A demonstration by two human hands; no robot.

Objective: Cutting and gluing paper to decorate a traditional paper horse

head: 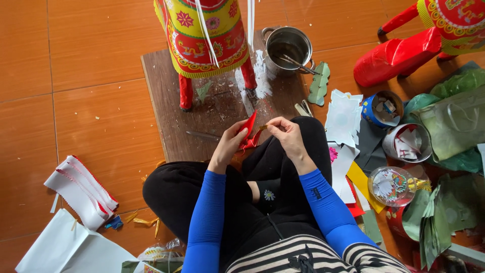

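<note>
Red paper piece (248,129) pinched by both hands' fingers (237,132).

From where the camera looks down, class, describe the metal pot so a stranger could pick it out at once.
Start at the dark wooden board on the orange tiled floor. At its far right corner, beside the red and yellow paper figure, stands the metal pot. It alone is shiny steel with side handles and a utensil inside; the nearby tubs are coloured or clear.

Two paper horses (207,40) (429,35), one steel pot (288,48), three tins (382,108) (407,142) (394,186)
</note>
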